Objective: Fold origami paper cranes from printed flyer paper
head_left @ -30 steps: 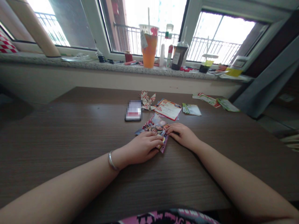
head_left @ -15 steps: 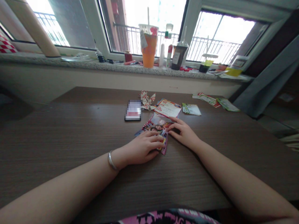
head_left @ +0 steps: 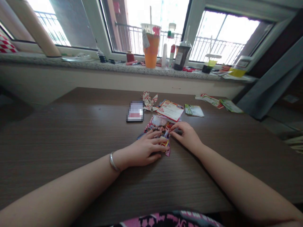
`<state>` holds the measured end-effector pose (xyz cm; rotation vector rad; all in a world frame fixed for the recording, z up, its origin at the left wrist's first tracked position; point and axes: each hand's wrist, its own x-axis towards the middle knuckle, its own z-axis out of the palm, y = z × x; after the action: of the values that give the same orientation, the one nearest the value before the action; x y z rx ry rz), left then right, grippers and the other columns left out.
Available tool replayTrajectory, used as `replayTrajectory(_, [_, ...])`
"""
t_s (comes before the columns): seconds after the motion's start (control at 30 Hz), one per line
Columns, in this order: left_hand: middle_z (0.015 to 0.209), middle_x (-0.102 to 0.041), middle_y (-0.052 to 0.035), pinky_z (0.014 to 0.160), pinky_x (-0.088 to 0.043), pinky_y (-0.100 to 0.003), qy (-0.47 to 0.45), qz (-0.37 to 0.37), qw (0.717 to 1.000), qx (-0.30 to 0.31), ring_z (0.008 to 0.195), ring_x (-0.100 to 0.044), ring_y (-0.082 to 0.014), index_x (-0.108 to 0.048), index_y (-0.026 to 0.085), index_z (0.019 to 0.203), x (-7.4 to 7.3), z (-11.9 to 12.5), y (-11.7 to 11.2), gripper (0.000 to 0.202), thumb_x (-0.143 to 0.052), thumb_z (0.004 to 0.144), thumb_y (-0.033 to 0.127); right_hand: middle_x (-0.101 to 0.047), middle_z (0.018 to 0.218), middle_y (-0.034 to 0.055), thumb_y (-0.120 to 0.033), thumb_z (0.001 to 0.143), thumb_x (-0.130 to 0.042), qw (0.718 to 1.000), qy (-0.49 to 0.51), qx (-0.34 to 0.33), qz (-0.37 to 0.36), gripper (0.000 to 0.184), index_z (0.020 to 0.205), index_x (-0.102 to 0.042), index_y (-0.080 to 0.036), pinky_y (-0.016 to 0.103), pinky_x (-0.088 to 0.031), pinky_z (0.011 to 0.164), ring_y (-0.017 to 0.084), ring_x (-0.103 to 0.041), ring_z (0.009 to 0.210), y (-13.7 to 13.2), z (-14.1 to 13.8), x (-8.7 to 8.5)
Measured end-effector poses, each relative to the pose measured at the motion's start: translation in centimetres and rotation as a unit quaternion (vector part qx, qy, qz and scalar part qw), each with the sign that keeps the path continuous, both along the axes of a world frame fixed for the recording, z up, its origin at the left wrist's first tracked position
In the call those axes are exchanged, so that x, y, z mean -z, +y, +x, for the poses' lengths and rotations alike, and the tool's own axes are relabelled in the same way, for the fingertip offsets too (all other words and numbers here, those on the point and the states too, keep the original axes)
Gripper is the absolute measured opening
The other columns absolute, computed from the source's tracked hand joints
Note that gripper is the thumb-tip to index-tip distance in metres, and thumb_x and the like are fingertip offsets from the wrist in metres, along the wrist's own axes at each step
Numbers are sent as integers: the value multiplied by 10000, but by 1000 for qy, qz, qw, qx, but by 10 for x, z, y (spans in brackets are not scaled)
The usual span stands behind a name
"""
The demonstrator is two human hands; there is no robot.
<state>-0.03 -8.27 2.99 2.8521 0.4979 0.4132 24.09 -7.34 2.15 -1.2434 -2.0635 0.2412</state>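
A colourful printed paper [head_left: 157, 124] lies partly folded on the dark wooden table [head_left: 71, 132] in front of me. My left hand [head_left: 144, 148] rests flat on its near part, fingers stretched out and pressing it down. My right hand [head_left: 186, 134] is at the paper's right edge with its fingertips pinched on the fold. A silver bangle [head_left: 113, 162] sits on my left wrist.
Behind the paper are a phone [head_left: 135, 111], a folded paper crane [head_left: 149, 101], a red-and-white leaflet [head_left: 170, 110] and green leaflets [head_left: 194, 110]. More flyers [head_left: 209, 100] lie far right. The windowsill holds an orange drink cup [head_left: 151, 47], a dark cup [head_left: 181, 56] and small bottles.
My right hand has slid away from me along the paper's right edge and now pinches the fold. My left hand's fingers have spread slightly; the paper has shifted a little.
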Motion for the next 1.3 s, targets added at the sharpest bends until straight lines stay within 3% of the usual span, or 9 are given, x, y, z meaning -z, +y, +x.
replayTrajectory(0.43, [1404, -500, -38, 1118, -253, -592, 20, 17, 999, -38, 1387, -303, -347, -532, 348, 1312, 3, -1, -4, 408, -527, 907, 299, -695, 867, 40, -242, 856, -621, 997, -7, -14, 80, 55, 824, -666, -244, 374, -484, 830, 215, -620, 868, -5, -3, -5])
replayTrajectory(0.67, [1503, -377, -55, 1114, -196, -633, 28, 18, 998, -56, 1424, -227, -362, -517, 358, 1323, 3, -1, -6, 420, -532, 906, 307, -685, 845, 32, -196, 878, -569, 996, 11, -38, 86, 89, 870, -649, -235, 351, -491, 802, 202, -611, 851, -10, -7, -6])
replayTrajectory(0.93, [1465, -420, -101, 1112, -209, -628, 36, 26, 996, -74, 1370, -342, -349, -534, 323, 1308, 4, 0, -5, 406, -538, 902, 336, -675, 900, 49, -210, 868, -567, 998, 19, -28, 54, 86, 934, -621, -223, 344, -510, 793, 194, -621, 843, -13, -9, -4])
replayTrajectory(1.1, [1385, -495, -93, 1132, -274, -528, 7, 21, 997, -79, 1314, -419, -301, -571, 285, 1266, 4, 0, -3, 365, -540, 904, 327, -669, 917, 30, -221, 806, -618, 998, 63, 1, -11, 288, 1091, -570, -228, 312, -530, 728, 160, -631, 741, -13, -10, 0])
replayTrajectory(1.3, [1380, -495, -118, 1137, -289, -497, 7, 11, 995, -98, 1310, -415, -295, -520, 208, 1296, 3, 1, -5, 430, -551, 894, 356, -676, 833, 14, -261, 804, -629, 993, 105, 4, -54, 166, 961, -600, -216, 289, -541, 689, 144, -634, 686, -16, -15, 1])
